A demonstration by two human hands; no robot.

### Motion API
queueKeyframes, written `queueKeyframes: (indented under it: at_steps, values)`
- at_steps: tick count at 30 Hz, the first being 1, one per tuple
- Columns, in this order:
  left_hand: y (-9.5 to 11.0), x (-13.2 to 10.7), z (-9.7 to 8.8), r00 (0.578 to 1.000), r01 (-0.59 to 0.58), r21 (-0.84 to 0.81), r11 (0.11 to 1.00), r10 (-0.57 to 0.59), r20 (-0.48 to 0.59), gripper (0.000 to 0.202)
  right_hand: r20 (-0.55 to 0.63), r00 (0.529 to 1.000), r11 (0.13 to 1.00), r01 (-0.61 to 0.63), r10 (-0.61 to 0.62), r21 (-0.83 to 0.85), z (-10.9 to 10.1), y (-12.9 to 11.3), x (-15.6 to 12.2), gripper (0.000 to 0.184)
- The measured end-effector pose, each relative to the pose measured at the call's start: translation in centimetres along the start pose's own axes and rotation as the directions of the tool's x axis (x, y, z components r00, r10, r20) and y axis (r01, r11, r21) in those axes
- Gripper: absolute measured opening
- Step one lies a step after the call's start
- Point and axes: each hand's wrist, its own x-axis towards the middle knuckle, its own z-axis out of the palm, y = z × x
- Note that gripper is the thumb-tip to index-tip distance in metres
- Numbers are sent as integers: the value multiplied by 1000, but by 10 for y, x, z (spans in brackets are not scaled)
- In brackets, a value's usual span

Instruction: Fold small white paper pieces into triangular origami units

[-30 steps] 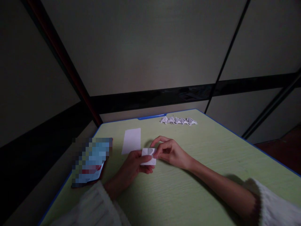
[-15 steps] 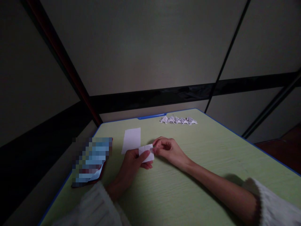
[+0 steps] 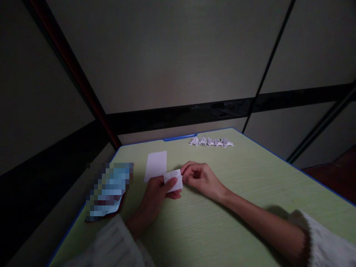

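L fingers (image 3: 172,181) grip folded paper (image 3: 178,186) (wht, w/ creases) & R fingers (image 3: 190,172) pinch its edge.

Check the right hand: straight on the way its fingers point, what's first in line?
The folded paper held in the left hand. The right hand has its fingertips at the paper's edge; whether they actually touch it, I can't tell.
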Motion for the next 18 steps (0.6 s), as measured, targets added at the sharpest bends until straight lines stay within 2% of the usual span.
queueKeyframes:
  at_steps: [3,7,10,12,15,18]
  values:
    - [-1,0,0,1000,-3,1,1000,3,3,22,4,1000,1000,-2,2,0,0,-1,0,8]
    - [3,-3,0,996,-85,100,991,85,10,25,35,997,995,-69,66,77,2,0,0,9]
    - [7,-6,1,991,-136,190,972,131,35,26,113,977,973,-193,179,124,4,0,-1,15]
    - [9,-7,2,987,-160,227,961,147,72,26,198,959,967,-228,204,110,6,-1,-2,21]
    - [9,-9,2,979,-186,244,952,157,133,26,279,943,975,-211,182,76,7,-1,-4,28]
    - [7,-9,1,976,-188,214,959,158,148,24,264,953,982,-175,149,76,7,-2,-6,31]
